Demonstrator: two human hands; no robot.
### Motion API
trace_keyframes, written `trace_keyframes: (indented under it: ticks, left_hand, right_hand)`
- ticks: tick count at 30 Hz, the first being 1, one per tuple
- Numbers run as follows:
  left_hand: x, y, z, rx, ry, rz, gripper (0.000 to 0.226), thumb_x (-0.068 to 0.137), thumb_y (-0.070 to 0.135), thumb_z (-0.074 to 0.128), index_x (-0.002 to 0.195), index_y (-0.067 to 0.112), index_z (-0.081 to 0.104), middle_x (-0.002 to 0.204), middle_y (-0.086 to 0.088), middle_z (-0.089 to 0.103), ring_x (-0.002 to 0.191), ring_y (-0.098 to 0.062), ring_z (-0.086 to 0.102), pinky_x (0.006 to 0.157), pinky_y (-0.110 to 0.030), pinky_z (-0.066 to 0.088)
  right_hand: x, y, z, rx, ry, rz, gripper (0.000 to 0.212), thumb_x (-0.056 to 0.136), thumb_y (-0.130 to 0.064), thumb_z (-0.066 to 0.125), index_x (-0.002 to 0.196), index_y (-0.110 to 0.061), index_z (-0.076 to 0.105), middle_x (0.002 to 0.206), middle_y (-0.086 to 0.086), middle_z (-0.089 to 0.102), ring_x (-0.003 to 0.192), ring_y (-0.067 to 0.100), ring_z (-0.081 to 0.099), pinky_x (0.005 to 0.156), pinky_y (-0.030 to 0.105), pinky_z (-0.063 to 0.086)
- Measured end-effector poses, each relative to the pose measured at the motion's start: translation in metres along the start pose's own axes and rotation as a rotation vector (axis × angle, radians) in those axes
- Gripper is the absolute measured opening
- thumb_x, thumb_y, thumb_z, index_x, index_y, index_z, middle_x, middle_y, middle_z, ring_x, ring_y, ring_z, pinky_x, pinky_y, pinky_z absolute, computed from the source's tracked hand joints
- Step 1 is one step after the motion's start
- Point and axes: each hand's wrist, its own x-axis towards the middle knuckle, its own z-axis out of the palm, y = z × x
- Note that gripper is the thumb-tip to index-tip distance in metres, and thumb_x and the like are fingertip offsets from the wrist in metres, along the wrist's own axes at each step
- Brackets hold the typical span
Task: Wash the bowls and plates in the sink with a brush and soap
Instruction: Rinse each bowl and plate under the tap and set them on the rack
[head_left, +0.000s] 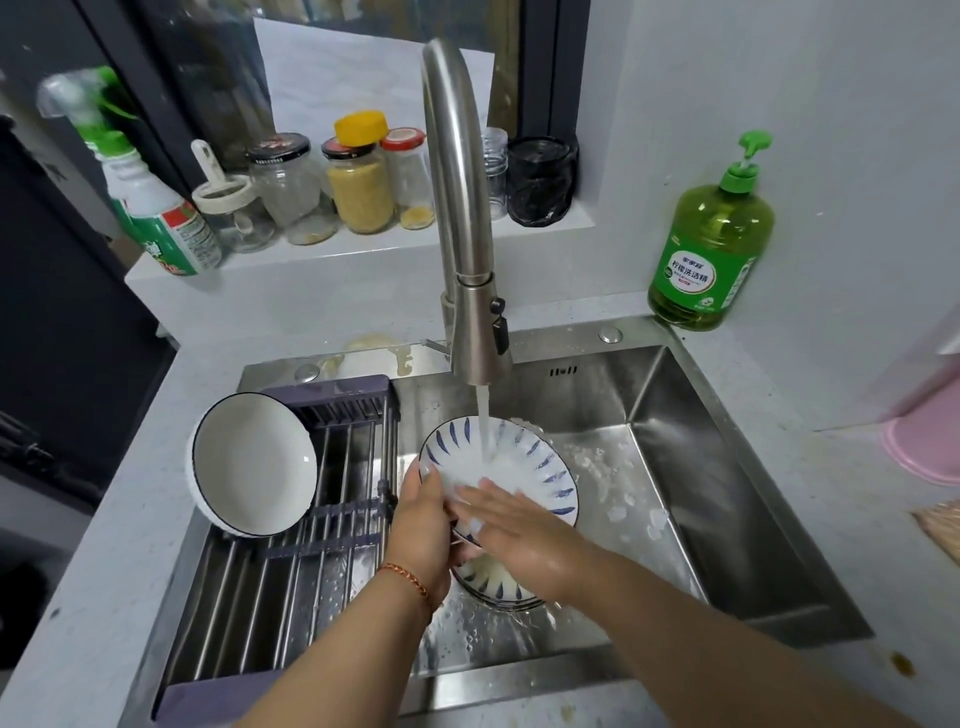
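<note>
A white plate with blue leaf marks (540, 457) is tilted under the running faucet (470, 332) in the steel sink (717, 467). My left hand (421, 525) grips its left rim, thumb over the edge. My right hand (506, 525) lies flat on the plate's inner face with straight fingers, in the water. Below my hands, another blue-patterned dish (493, 584) lies on the sink floor, mostly hidden. A white bowl with a dark rim (254, 462) leans on its side on the drying rack (311, 551). No brush is in view.
A green dish soap bottle (709, 249) stands at the sink's back right corner. Jars (358, 182) and a spray bottle (150, 208) line the sill behind. Foam flecks dot the sink floor (613, 488). A pink object (924, 441) sits on the right counter.
</note>
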Motion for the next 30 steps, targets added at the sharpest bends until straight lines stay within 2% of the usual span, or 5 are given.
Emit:
trace_keyframes:
  ticks: [10, 17, 21, 25, 30]
  left_hand:
    - [-0.002, 0.011, -0.002, 0.011, 0.005, 0.053, 0.028, 0.103, 0.042, 0.035, 0.112, 0.038, 0.061, 0.105, 0.001, 0.073, 0.093, -0.029, 0.071, 0.072, -0.058, 0.054]
    - [0.018, 0.031, -0.008, 0.063, 0.106, 0.040, 0.029, 0.101, 0.026, 0.036, 0.107, 0.026, 0.064, 0.104, -0.008, 0.072, 0.092, -0.033, 0.068, 0.070, -0.060, 0.055]
    - [0.036, 0.040, 0.001, 0.138, 0.081, -0.119, 0.028, 0.100, 0.027, 0.040, 0.115, 0.013, 0.059, 0.107, -0.017, 0.069, 0.080, -0.032, 0.069, 0.051, -0.040, 0.055]
    - [0.034, 0.042, 0.031, 0.239, 0.047, -0.222, 0.021, 0.099, 0.028, 0.044, 0.103, 0.011, 0.055, 0.070, -0.006, 0.060, 0.049, -0.018, 0.059, 0.037, -0.023, 0.046]
    - [0.017, 0.009, 0.067, 0.414, -0.018, -0.103, 0.052, 0.082, 0.028, 0.059, 0.128, 0.015, 0.039, 0.095, -0.008, 0.063, 0.083, -0.027, 0.064, 0.079, -0.042, 0.057]
  right_hand:
    - [0.045, 0.021, -0.030, -0.433, 0.121, 0.025, 0.060, 0.100, -0.052, 0.011, 0.150, -0.033, -0.015, 0.158, -0.006, -0.016, 0.144, 0.010, -0.020, 0.118, 0.038, -0.013]
    - [-0.001, 0.040, -0.033, -0.262, 0.119, 0.039, 0.081, 0.088, -0.073, 0.009, 0.151, -0.024, 0.021, 0.158, -0.010, 0.011, 0.143, -0.002, 0.001, 0.115, 0.032, -0.018]
    - [-0.017, 0.054, -0.018, -0.343, 0.299, -0.103, 0.060, 0.087, -0.057, 0.051, 0.139, -0.027, 0.048, 0.143, -0.018, 0.038, 0.130, -0.005, 0.036, 0.116, 0.030, 0.028]
    - [-0.019, 0.054, -0.014, -0.334, 0.490, -0.099, 0.038, 0.078, -0.042, 0.051, 0.102, -0.024, 0.075, 0.102, -0.009, 0.073, 0.091, 0.005, 0.069, 0.076, 0.023, 0.057]
    - [-0.019, 0.040, -0.009, -0.074, 0.459, 0.052, 0.043, 0.083, -0.044, 0.043, 0.099, -0.011, 0.066, 0.089, 0.006, 0.070, 0.078, 0.020, 0.062, 0.063, 0.021, 0.033]
